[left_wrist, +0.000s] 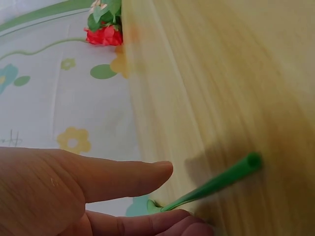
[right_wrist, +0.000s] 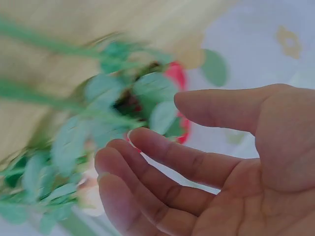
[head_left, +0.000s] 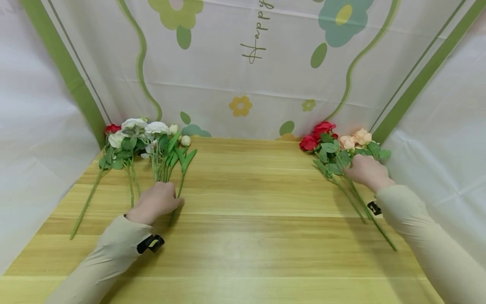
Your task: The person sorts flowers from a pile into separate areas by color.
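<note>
My left hand [head_left: 158,200] is low over the table at the stems of the white flowers on the left. A white tulip [head_left: 185,141] lies at that group's right edge, its green stem [left_wrist: 221,179] running by the fingertips, with a gap between thumb and fingers. On the right side, my right hand [head_left: 367,171] is over the stems and leaves of red roses [head_left: 322,128] and peach roses [head_left: 362,136]. Its thumb stands apart from the loosely bent fingers [right_wrist: 157,147] in the right wrist view, and the rose leaves [right_wrist: 157,91] show behind the fingertips.
White blooms [head_left: 157,127] and a red flower [head_left: 113,128] lie at the table's back left, one long stem [head_left: 86,207] pointing to the front. Behind the wooden table [head_left: 243,190] hangs a white cloth [head_left: 243,80] with printed flowers. White sheets flank both sides.
</note>
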Demonstrator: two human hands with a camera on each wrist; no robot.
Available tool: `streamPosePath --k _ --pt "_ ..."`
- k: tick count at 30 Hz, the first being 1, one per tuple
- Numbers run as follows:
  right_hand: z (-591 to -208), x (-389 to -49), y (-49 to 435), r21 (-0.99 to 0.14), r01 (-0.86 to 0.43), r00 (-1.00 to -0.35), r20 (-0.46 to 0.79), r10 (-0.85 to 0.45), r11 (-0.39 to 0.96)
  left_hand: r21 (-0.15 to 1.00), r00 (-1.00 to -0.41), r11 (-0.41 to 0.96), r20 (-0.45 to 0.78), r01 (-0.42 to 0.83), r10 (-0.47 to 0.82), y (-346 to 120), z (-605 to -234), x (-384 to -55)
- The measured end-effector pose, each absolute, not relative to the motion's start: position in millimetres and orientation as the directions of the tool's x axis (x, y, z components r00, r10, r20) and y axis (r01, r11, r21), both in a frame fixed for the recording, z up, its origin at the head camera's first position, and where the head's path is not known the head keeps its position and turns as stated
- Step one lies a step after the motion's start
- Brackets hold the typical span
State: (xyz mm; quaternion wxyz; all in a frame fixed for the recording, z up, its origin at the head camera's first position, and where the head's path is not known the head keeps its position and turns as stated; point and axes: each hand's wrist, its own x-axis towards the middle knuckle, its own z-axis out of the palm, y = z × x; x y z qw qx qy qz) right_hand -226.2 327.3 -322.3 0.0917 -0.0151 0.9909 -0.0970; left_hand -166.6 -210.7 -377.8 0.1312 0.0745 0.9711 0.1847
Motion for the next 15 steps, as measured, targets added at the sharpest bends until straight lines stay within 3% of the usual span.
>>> streamPosePath --k 11,15 --pt "-314.6 -189.5 240.3 -0.359 -0.216 -0.972 -0.011 -0.235 0.908 0.357 -0.962 0.927 -0.193 0.114 0.192 -206.2 -382.1 -165.7" --pt "-318.5 -188.5 215.4 -0.463 -0.254 -0.954 -0.027 -0.300 0.849 0.350 -0.966 0.930 -0.182 0.112 0.184 -205.9 -381.8 -165.2"
